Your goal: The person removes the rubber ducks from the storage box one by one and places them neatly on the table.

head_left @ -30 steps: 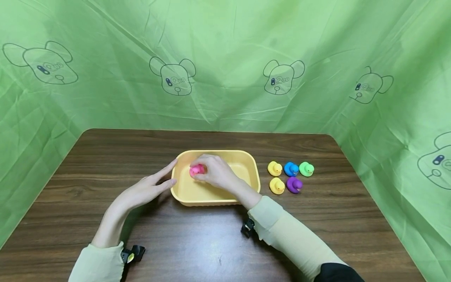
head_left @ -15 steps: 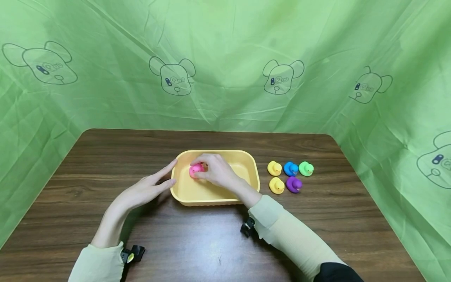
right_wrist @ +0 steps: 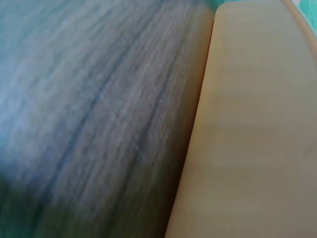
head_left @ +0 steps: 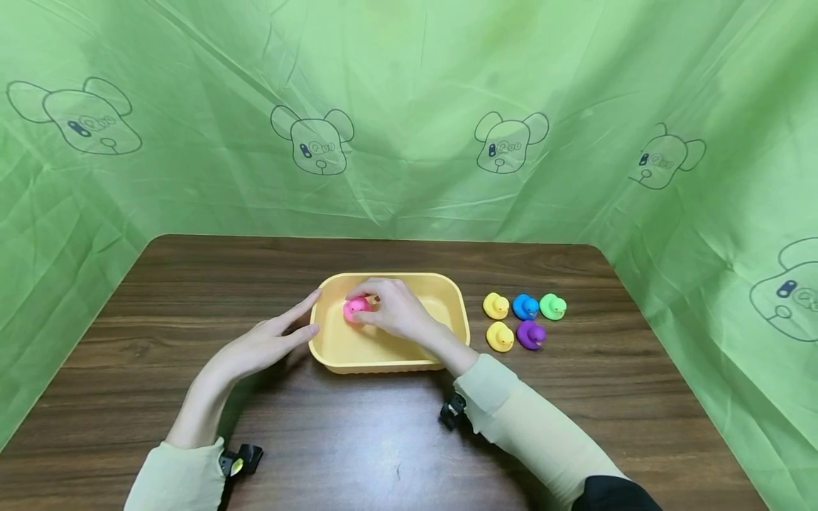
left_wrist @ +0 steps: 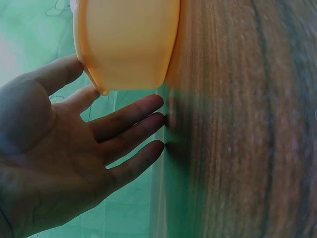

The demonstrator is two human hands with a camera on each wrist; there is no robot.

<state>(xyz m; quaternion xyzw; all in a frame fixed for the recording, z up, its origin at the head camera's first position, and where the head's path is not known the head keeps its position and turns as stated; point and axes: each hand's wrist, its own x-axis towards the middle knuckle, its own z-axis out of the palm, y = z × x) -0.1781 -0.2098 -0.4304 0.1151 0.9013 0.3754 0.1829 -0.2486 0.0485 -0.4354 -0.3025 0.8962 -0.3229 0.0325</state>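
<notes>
A pink rubber duck (head_left: 356, 308) is in the left part of a shallow yellow plastic tray (head_left: 409, 360). My right hand (head_left: 393, 310) reaches over the tray's near side and pinches the duck between thumb and fingers. In the right wrist view only the tray's side wall (right_wrist: 247, 129) and the table show; the hand is out of sight there. My left hand (head_left: 271, 343) touches the tray's left rim with straight, spread fingers. From the left wrist, the thumb and index finger of that hand (left_wrist: 64, 144) meet the rim, the other fingers below the tray's end (left_wrist: 129, 49).
To the right of the tray stand several rubber ducks in two rows: a yellow one (head_left: 495, 306), a blue one (head_left: 525, 307) and a green one (head_left: 552, 306) behind, another yellow one (head_left: 500, 337) and a purple one (head_left: 531, 335) in front. A green curtain (head_left: 409, 191) surrounds the wooden table (head_left: 358, 447).
Both hands, the pink duck and the tray stay nearly in place. The head view has shifted very slightly.
</notes>
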